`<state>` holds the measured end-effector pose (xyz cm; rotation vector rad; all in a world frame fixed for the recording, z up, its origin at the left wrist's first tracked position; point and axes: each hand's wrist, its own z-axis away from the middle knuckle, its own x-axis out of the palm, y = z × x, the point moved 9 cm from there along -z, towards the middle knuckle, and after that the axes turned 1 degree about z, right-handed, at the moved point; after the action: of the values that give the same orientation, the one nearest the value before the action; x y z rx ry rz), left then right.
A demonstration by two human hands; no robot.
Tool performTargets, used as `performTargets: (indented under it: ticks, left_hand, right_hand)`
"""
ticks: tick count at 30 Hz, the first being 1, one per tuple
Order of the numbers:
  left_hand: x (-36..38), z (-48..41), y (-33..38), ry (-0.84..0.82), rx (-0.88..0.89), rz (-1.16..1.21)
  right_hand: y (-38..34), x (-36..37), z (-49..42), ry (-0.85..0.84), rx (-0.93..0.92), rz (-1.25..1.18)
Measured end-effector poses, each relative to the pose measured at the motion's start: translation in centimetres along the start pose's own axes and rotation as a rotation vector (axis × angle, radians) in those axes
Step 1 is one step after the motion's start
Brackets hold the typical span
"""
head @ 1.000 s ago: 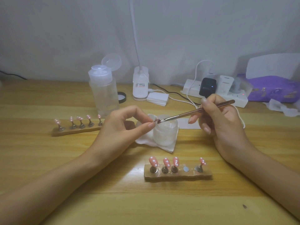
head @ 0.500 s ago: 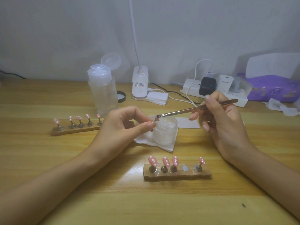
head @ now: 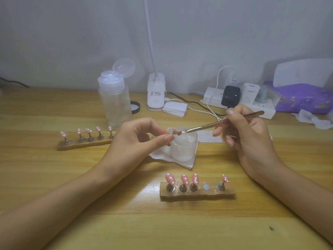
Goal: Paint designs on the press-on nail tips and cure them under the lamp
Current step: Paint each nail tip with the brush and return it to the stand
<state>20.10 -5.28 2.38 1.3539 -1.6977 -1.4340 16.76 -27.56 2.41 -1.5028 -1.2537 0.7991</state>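
Item: nail tip (head: 174, 131), pinched at left hand (head: 137, 141) fingertips, over the jar (head: 183, 147) between both hands.
Right hand (head: 248, 139) grips brush (head: 216, 123), bristles touching the tip.
Risks: the pinch slipping, the stroke smearing, the tip dropping into the jar.

The jar (head: 183, 147) sits on a tissue (head: 187, 163) mid-worktop (head: 36, 168). Before it, nearest me, lies a nail stand (head: 197, 193). A second stand (head: 84, 144) lies to the jar's left, the bottle (head: 115, 103) behind it. Lamp base (head: 155, 98) and power strip (head: 237, 103) stand further back, right of the bottle.
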Motion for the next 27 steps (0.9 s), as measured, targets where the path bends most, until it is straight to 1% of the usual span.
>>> performTargets:
  ticks: [2, 4, 7, 9, 13, 16, 18, 21, 23, 25, 27]
  left_hand:
    - [-0.01, 0.01, 0.05, 0.001, -0.001, 0.005]
    - [-0.01, 0.03, 0.08, 0.001, -0.004, 0.005]
    - [-0.04, 0.01, -0.07, 0.002, -0.009, 0.01]
    - [-0.09, -0.02, -0.21, 0.0, -0.007, 0.009]
    - [-0.11, -0.02, -0.27, 0.001, -0.008, 0.006]
    - [-0.06, -0.02, -0.21, -0.006, -0.011, 0.015]
    - [-0.05, -0.04, -0.32, -0.012, -0.013, 0.007]
    - [-0.05, -0.01, -0.29, -0.011, -0.005, 0.007]
    - [-0.03, -0.01, -0.24, -0.013, -0.002, 0.011]
    - [-0.01, -0.04, -0.29, -0.011, -0.006, 0.02]
    - [-0.03, -0.08, -0.39, -0.009, -0.013, 0.023]
  right_hand:
    - [-0.31, 0.26, 0.03, -0.03, -0.02, -0.046]
    - [-0.44, 0.7, 0.12, -0.072, -0.03, -0.037]
    - [0.09, 0.31, 0.1, -0.031, 0.004, 0.014]
    - [0.07, -0.03, 0.05, -0.006, 0.0, -0.008]
    - [-0.56, 0.58, 0.12, -0.065, -0.05, -0.038]
    - [0.01, 0.29, 0.13, -0.031, -0.006, 0.017]
    - [0.23, -0.13, 0.07, 0.005, 0.016, 0.008]
    - [-0.37, 0.15, 0.05, -0.022, -0.026, -0.048]
    - [-0.51, 0.62, 0.15, -0.062, -0.037, -0.023]
    - [-0.22, 0.52, 0.2, -0.047, -0.019, 0.016]
    - [-0.08, 0.06, 0.15, -0.005, -0.013, 0.006]
